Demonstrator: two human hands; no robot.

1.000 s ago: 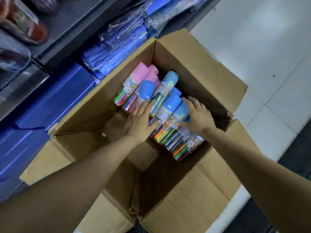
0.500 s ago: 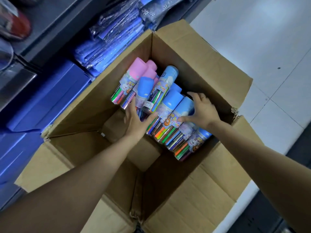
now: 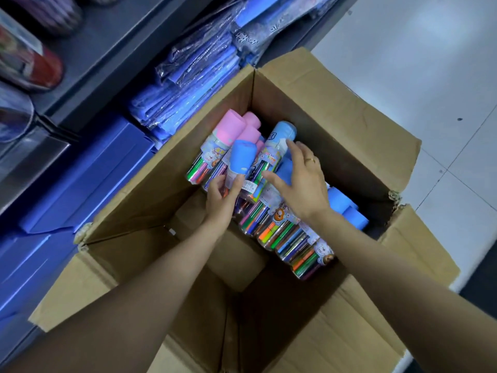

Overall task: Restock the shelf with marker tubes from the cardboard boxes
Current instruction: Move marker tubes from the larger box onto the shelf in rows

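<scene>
- Fingers [image 3: 236, 184] of left hand [image 3: 219, 201] curl round the lower end of a blue-cap tube [image 3: 240, 160]; grip looks partial, thumb on one side, fingers on the other.
- Right hand [image 3: 301, 181] lies spread over the tubes [image 3: 285, 235], fingers straight, tips touching the long blue tube [image 3: 279, 146]. Holding nothing, by the look of it.
- Tubes sit heaped at the far side of the box [image 3: 322, 109], caps pointing toward the shelf [image 3: 113, 39]; near half of the box floor is bare.
- Step, as I read it: gather a bundle and lift it out.
- Do it well: close both hands round the clear bodies, not the caps. Caps may pull off, and clear plastic is probably slick.
- Take fewer per lift; the heap is loose and neighbours will likely roll once one goes.
- Edges: box walls are tall, flaps [image 3: 403, 157] stand out on all sides. Lift straight up past the rim before swinging left.
- Room: bare box floor on the near side gives wrist clearance. Blue packs [image 3: 193, 76] sit just beside the left wall, so keep the bundle high on the way across.
- Floor [image 3: 416, 49] to the right is tiled.
</scene>
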